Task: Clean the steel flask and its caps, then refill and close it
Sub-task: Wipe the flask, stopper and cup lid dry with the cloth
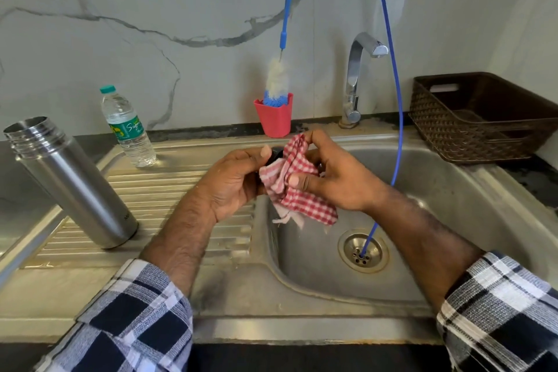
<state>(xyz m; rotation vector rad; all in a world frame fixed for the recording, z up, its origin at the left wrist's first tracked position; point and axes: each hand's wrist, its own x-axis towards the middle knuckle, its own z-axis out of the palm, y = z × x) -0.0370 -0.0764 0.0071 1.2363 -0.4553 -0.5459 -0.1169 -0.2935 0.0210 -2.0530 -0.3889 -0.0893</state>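
Over the sink (437, 178), the left hand (232, 181) grips a black cap (276, 154) while the right hand (329, 178) pinches a red checked cloth (297, 190) against it. The open steel flask (69, 181) stands uncapped on the drainboard (169, 190), well left.

Your left hand (238, 181) holds a black cap (276, 155); your right hand (335, 178) presses a checked cloth (297, 193) on it above the sink (437, 178).

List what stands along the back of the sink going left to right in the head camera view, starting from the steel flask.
steel flask → water bottle → red cup holding the bottle brush → tap → brown basket
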